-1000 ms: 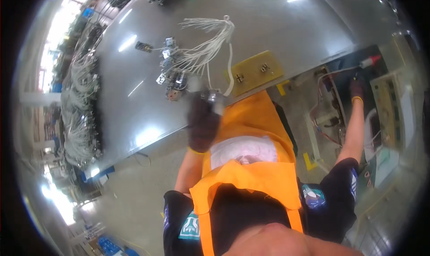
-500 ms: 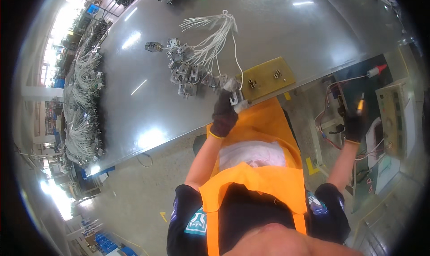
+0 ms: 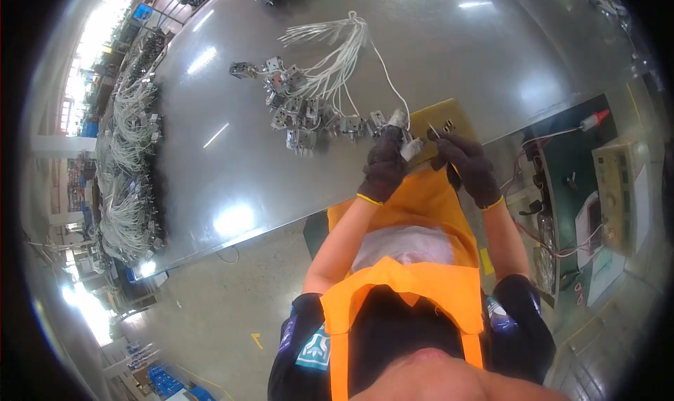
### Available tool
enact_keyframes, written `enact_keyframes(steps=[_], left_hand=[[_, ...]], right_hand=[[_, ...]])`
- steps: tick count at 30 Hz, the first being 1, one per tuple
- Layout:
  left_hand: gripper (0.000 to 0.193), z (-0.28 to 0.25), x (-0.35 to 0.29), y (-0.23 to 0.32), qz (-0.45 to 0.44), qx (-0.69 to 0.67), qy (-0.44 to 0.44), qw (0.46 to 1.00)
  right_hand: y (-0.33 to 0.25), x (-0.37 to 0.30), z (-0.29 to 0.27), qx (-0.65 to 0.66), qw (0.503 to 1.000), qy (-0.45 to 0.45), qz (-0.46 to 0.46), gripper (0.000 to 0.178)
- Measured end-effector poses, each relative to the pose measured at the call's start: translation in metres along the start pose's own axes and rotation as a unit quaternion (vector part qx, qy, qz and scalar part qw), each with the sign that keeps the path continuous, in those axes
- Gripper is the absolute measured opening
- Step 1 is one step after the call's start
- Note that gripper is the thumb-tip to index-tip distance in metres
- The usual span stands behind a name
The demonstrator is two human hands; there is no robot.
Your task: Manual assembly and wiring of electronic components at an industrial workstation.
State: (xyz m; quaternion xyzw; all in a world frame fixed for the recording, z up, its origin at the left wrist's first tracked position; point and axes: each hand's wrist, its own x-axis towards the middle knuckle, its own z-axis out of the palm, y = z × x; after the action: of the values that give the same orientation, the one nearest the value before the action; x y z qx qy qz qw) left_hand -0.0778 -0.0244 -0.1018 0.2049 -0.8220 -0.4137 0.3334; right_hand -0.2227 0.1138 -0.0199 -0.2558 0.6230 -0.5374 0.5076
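Gloved left fingers (image 3: pixel 387 146) pinch a corded metal part (image 3: pixel 407 135), right fingers (image 3: pixel 455 152) a slim tool (image 3: pixel 432 130); the worktop (image 3: pixel 210 162) gleams grey, windows (image 3: pixel 98 46) glaring beyond.

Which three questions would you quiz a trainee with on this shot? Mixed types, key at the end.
1. True or false: the left hand and the right hand are both gloved.
2. What colour is the rectangular plate beside the hands?
A) blue
B) yellow
C) red
3. Fill in: in the picture, the white wire bundle lies to the ____ of that plate.

Key: 1 true; 2 B; 3 left.
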Motion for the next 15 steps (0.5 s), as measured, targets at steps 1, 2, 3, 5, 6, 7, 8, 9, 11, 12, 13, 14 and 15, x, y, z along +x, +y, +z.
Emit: enact_keyframes(steps=[1, 2, 3, 5, 6, 7, 8, 9, 11, 12, 13, 14, 15], left_hand=[[0.059, 0.002, -0.001, -0.003, -0.003, -0.002, -0.002, 1.000], [0.059, 0.001, 0.001, -0.002, -0.063, -0.091, -0.013, 0.994], [0.059, 0.000, 0.002, -0.003, -0.124, -0.179, -0.024, 0.976], [0.060, 0.001, 0.004, -0.010, -0.139, -0.175, -0.033, 0.974], [0.062, 0.005, 0.003, -0.008, -0.120, -0.147, -0.002, 0.982], [0.063, 0.010, 0.002, -0.006, -0.101, -0.119, 0.030, 0.987], [0.064, 0.019, 0.002, -0.003, -0.088, -0.036, 0.041, 0.995], [0.064, 0.023, 0.002, 0.000, -0.092, -0.041, 0.035, 0.994], [0.066, 0.030, 0.003, 0.006, -0.080, 0.023, 0.074, 0.994], [0.065, 0.030, 0.007, 0.007, -0.027, 0.084, 0.091, 0.992], [0.065, 0.031, 0.009, 0.011, -0.029, 0.080, 0.088, 0.993], [0.063, 0.030, 0.013, 0.018, -0.024, 0.096, 0.071, 0.993], [0.061, 0.030, 0.014, 0.021, -0.018, 0.112, 0.055, 0.992]], right_hand=[[0.001, 0.004, 0.002, -0.032, 0.999, 0.023, -0.018, 0.036], [0.001, 0.005, 0.002, -0.031, 0.999, 0.027, -0.013, 0.036], [0.000, 0.004, 0.002, -0.028, 0.999, 0.037, -0.017, 0.035], [0.002, 0.005, -0.001, -0.023, 0.998, 0.052, -0.015, 0.034], [0.004, 0.006, -0.004, -0.033, 0.999, 0.041, -0.014, 0.033], [0.006, 0.007, -0.007, -0.043, 0.999, 0.030, -0.013, 0.033], [0.009, 0.008, -0.009, -0.042, 0.998, 0.036, -0.007, 0.033], [0.012, 0.010, -0.010, -0.096, 0.993, 0.038, -0.060, 0.033], [0.019, 0.013, -0.016, -0.152, 0.982, 0.043, -0.106, 0.033], [0.022, 0.014, -0.019, -0.210, 0.960, 0.051, -0.177, 0.033], [0.025, 0.013, -0.020, -0.267, 0.930, 0.057, -0.247, 0.034], [0.021, 0.010, -0.020, -0.269, 0.930, 0.059, -0.243, 0.034], [0.013, 0.008, -0.018, -0.304, 0.913, 0.073, -0.262, 0.032]])
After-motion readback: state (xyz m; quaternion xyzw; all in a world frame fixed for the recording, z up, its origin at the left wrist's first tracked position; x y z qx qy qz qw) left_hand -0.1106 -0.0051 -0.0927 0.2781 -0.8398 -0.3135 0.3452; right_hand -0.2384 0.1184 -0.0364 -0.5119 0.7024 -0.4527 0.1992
